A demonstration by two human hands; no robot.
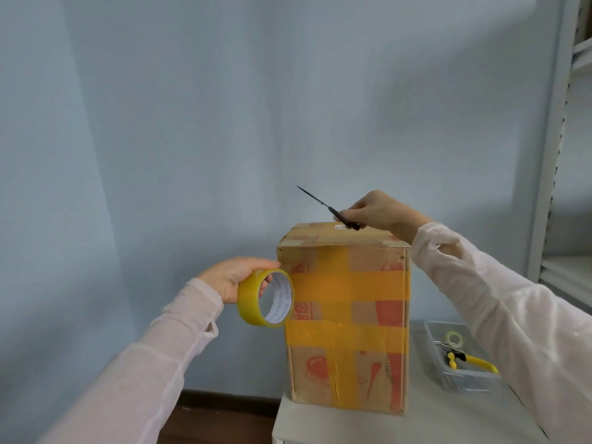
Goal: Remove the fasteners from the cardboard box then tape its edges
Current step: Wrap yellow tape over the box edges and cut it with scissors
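Your left hand (230, 277), in a white sleeve, reaches in from the lower left and holds the yellow tape roll (248, 302): the fingers curl through its hollow core and the thumb lies over the top of the band. The roll stands on edge at the upper left corner of the cardboard box (349, 328), overlapping that edge in view, though you cannot tell whether the two touch. The box stands upright on the white table (352, 427), its front face crossed by broad bands of yellow tape, both level and vertical, and its top flaps are shut. Above the top of the box, your right hand (378, 209) pinches the handle end of a thin dark bladed tool (323, 205) between curled fingers and thumb. The blade slants up and to the left, clear of the cardboard, and whether it is a knife or closed scissors cannot be told. Further right on the table sits a clear plastic bin (467, 381) holding yellow-handled pliers (474, 360) and a small tape roll (455, 338). A grey metal shelf (551, 155) rises at the far right.
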